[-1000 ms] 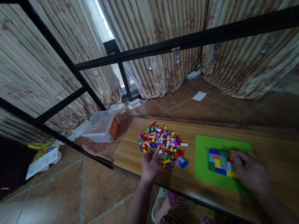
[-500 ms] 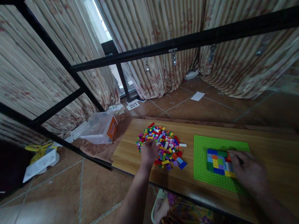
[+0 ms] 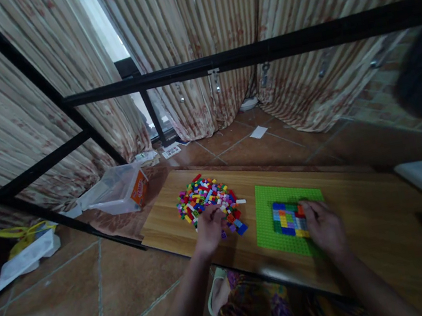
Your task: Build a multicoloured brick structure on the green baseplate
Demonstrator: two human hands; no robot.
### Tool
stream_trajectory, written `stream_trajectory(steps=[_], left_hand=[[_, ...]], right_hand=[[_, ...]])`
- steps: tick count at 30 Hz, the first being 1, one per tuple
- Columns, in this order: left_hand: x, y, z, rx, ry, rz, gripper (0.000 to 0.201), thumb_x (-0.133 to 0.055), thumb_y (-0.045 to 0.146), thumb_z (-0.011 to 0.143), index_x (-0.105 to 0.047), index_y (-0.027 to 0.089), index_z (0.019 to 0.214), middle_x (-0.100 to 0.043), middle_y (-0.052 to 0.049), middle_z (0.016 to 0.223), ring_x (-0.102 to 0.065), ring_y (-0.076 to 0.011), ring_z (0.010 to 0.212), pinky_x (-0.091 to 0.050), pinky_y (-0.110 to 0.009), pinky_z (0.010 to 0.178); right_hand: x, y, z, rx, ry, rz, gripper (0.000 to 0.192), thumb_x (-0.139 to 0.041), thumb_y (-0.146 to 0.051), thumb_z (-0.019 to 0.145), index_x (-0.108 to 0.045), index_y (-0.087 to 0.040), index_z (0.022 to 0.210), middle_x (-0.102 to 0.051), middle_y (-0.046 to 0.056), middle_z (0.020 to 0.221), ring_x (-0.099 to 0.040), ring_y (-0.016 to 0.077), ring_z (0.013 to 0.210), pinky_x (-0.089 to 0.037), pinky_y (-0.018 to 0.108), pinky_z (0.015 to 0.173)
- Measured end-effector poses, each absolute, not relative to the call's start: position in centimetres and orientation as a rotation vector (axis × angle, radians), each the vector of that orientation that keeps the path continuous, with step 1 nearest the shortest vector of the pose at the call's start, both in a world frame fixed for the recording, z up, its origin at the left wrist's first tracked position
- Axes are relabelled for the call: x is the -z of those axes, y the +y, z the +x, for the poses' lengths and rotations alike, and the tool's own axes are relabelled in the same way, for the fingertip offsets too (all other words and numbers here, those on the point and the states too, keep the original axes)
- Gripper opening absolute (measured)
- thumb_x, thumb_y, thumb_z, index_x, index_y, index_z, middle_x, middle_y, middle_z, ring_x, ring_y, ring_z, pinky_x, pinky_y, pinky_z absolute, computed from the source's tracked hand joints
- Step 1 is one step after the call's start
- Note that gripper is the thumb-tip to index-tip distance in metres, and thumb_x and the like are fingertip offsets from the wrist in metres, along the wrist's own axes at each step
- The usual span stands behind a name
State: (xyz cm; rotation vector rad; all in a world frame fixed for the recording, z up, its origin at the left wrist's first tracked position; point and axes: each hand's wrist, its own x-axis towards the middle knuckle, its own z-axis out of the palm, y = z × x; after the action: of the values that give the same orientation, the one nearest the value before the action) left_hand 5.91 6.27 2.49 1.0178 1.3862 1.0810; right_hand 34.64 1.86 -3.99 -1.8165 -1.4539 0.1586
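Left hand [image 3: 209, 229] has drawn back to the near edge of the brick pile [image 3: 207, 202]; fingers curled, grip not discernible. Right hand [image 3: 323, 225] remains pressed on the block patch [image 3: 287, 218], green plate [image 3: 266, 219] beneath it.

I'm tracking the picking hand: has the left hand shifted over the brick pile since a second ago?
Yes. The left hand went up onto the brick pile, then came back to its near edge.
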Motion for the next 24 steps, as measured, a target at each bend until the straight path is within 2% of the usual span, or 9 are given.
stream_trajectory(steps=[8, 14, 19, 24], left_hand=[[-1.4, 1.9, 11.8, -0.892, 1.143, 1.277, 0.012, -0.057, 0.030, 0.081, -0.061, 0.019, 0.082, -0.060, 0.000, 0.071, -0.059, -0.0135, 0.064, -0.046, -0.023, 0.058], [-1.5, 1.7, 14.3, -0.814, 1.193, 1.639, 0.012, -0.051, 0.023, 0.087, -0.062, 0.021, 0.086, -0.061, 0.000, 0.072, -0.058, -0.0142, 0.067, -0.041, -0.023, 0.060], [-1.5, 2.2, 15.9, -0.837, 1.267, 1.883, 0.016, -0.051, 0.015, 0.085, -0.065, 0.021, 0.091, -0.066, -0.004, 0.092, -0.061, -0.0169, 0.088, -0.045, -0.027, 0.079], [-0.7, 2.1, 17.1, -0.913, 1.327, 2.010, 0.016, -0.053, 0.015, 0.086, -0.067, 0.021, 0.092, -0.063, -0.004, 0.094, -0.057, -0.0176, 0.095, -0.044, -0.030, 0.089]], right_hand=[[3.5, 1.8, 34.4, -0.211, -1.336, -1.812, 0.052, -0.030, -0.050, 0.094, -0.069, -0.016, 0.098, -0.069, 0.012, 0.100, -0.062, 0.0238, 0.095, -0.046, 0.039, 0.090], [3.5, 1.9, 34.4, -0.236, -1.326, -1.786, 0.050, -0.032, -0.049, 0.094, -0.070, -0.017, 0.096, -0.069, 0.011, 0.099, -0.062, 0.0230, 0.093, -0.047, 0.037, 0.088], [3.2, 1.9, 34.3, -0.223, -1.330, -1.768, 0.048, -0.032, -0.047, 0.095, -0.070, -0.018, 0.095, -0.069, 0.010, 0.096, -0.062, 0.0221, 0.090, -0.047, 0.036, 0.086], [3.0, 1.9, 34.2, -0.216, -1.343, -1.761, 0.048, -0.031, -0.046, 0.095, -0.069, -0.018, 0.094, -0.068, 0.010, 0.095, -0.062, 0.0218, 0.089, -0.047, 0.035, 0.085]])
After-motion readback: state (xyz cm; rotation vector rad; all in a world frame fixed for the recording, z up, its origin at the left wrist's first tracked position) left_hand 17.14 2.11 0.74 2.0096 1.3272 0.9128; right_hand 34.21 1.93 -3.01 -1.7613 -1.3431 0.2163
